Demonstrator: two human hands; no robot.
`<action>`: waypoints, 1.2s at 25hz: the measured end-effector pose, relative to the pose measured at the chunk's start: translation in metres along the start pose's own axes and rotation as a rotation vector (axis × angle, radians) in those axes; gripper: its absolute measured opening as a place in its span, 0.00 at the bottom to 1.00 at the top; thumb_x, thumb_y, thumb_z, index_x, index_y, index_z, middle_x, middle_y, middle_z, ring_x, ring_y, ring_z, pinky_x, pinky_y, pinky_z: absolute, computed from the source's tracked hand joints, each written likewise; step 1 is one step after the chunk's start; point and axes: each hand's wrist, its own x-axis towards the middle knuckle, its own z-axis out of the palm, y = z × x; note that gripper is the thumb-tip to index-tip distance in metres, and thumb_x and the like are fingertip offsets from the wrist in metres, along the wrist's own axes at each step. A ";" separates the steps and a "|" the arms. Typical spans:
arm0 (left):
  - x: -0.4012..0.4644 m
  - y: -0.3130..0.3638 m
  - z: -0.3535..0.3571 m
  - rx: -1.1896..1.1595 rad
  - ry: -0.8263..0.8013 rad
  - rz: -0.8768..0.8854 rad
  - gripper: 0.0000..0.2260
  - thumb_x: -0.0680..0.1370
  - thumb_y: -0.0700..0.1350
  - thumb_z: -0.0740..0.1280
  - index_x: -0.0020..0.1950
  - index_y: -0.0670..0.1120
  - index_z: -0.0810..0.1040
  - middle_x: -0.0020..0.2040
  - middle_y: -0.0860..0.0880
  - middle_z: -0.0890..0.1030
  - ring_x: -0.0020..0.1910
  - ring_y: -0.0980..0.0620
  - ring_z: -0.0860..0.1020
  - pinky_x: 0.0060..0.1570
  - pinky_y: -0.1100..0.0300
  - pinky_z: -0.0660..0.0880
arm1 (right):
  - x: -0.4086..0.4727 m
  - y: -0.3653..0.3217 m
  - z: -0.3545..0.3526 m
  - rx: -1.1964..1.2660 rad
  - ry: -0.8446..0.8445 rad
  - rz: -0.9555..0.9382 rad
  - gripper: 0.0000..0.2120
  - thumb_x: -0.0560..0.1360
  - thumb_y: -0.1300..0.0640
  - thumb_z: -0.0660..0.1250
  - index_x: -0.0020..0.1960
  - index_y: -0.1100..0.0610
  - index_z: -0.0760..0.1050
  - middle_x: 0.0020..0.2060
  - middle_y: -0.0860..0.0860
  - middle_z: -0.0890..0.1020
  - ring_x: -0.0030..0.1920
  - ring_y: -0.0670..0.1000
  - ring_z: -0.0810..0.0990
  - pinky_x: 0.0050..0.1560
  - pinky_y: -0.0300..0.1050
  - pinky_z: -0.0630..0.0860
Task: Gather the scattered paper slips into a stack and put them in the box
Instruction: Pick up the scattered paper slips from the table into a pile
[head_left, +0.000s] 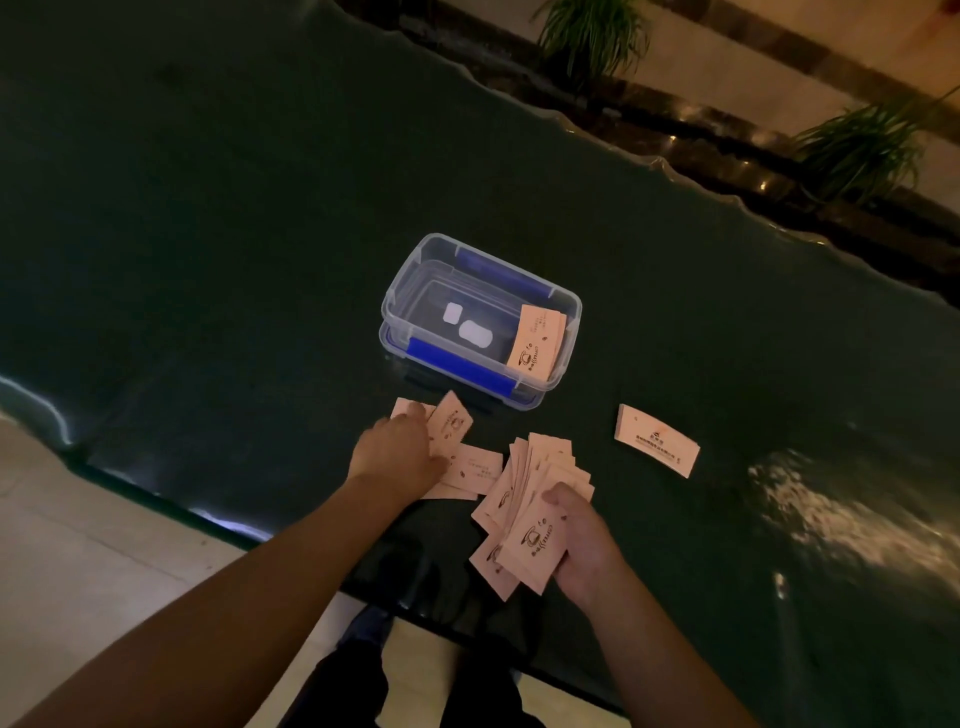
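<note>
Meanwhile, fanned paper slips (524, 525) are being clutched in the right hand (582, 545) grip.
Loose slips (457, 457) are being pressed under the spread left hand (397, 449), just before the box (480, 322) on the tabletop (208, 208).

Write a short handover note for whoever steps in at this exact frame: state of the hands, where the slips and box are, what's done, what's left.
Right hand holds a fanned stack of slips. Left hand rests flat on loose slips lying on the dark table.
Clear box is open, with one batch of slips leaning at its right end.
A separate bundle lies to the right of the box.
Left: gather loose slips, square the stack, box it.
</note>
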 end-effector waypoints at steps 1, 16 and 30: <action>-0.002 0.001 0.002 -0.141 -0.022 -0.068 0.19 0.81 0.55 0.67 0.69 0.48 0.75 0.60 0.46 0.82 0.51 0.51 0.81 0.49 0.55 0.82 | 0.000 0.000 0.000 0.002 -0.002 -0.001 0.10 0.82 0.60 0.67 0.62 0.52 0.79 0.59 0.63 0.85 0.59 0.65 0.84 0.63 0.70 0.79; 0.019 0.008 -0.015 0.247 -0.090 0.476 0.36 0.75 0.55 0.75 0.80 0.53 0.66 0.79 0.49 0.68 0.79 0.46 0.64 0.78 0.43 0.60 | -0.004 0.009 -0.006 0.180 -0.075 0.068 0.08 0.83 0.59 0.63 0.57 0.49 0.79 0.61 0.64 0.82 0.61 0.68 0.80 0.70 0.77 0.72; -0.027 0.029 0.051 -0.564 -0.368 0.181 0.09 0.83 0.46 0.65 0.63 0.52 0.76 0.59 0.51 0.82 0.55 0.54 0.80 0.59 0.51 0.78 | 0.004 0.021 0.006 0.060 -0.087 -0.048 0.16 0.82 0.60 0.63 0.67 0.57 0.80 0.58 0.67 0.84 0.57 0.65 0.83 0.68 0.67 0.77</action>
